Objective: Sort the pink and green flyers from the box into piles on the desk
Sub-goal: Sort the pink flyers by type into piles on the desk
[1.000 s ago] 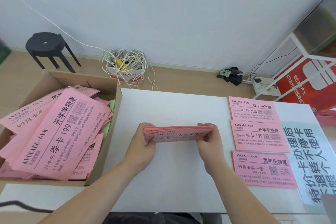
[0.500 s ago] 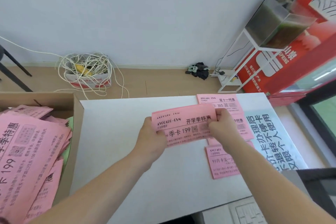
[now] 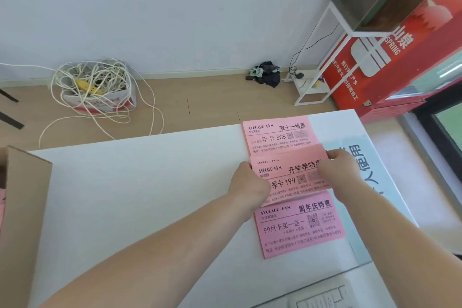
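Head: white desk (image 3: 150, 195), wooden floor (image 3: 212, 97)

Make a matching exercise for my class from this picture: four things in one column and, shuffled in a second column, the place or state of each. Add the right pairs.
Things
1. 365 flyer
2. 199 flyers
3. 99 flyer
4. cardboard box

Places or states
A. gripped between the left hand and the right hand
B. at the left edge of the view
C. flat on the desk, farthest from the person
D. flat on the desk, nearest the person

Pairs: 1-C; 2-A; 3-D; 4-B
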The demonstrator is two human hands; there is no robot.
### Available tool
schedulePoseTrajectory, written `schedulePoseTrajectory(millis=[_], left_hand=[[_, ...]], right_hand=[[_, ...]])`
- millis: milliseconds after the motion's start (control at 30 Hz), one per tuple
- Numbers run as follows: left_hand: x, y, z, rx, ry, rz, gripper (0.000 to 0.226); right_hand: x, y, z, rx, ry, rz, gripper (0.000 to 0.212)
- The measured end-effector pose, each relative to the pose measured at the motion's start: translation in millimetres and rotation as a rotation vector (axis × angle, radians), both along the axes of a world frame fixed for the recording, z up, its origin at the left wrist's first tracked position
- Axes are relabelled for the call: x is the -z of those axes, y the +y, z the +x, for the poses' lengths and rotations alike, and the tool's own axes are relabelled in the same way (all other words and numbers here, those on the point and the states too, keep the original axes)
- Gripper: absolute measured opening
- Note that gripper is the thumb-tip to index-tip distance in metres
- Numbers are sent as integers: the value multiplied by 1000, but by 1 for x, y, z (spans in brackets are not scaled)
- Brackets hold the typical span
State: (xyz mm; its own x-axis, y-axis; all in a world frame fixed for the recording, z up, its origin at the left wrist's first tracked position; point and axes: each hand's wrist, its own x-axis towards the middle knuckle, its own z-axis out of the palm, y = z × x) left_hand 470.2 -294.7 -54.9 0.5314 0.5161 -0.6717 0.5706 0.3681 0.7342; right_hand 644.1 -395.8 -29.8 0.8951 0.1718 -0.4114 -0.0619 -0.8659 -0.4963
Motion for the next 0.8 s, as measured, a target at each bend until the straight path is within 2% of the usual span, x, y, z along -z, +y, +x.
schedulePoseTrajectory(millis=[133, 267, 467, 567, 667, 800], left_hand=[[3, -3, 10, 7, -14, 36, 27], [14, 3, 9, 33, 45, 151, 23], [7, 16, -7, 191, 86, 406, 52], [0, 10, -14, 266, 59, 410, 49], [0, -1, -17, 266, 40, 332, 49], [0, -13, -14, 252, 40, 289, 60]], right_hand=[[11, -10, 8, 57, -7, 18, 28], [17, -17, 10, 40, 19, 12, 46], [18, -24, 5, -37, 7, 33, 57], [17, -31, 2, -121, 48, 29, 66], [17, -34, 2, -164, 96, 43, 72], [16, -32, 4, -193, 103, 60, 74]])
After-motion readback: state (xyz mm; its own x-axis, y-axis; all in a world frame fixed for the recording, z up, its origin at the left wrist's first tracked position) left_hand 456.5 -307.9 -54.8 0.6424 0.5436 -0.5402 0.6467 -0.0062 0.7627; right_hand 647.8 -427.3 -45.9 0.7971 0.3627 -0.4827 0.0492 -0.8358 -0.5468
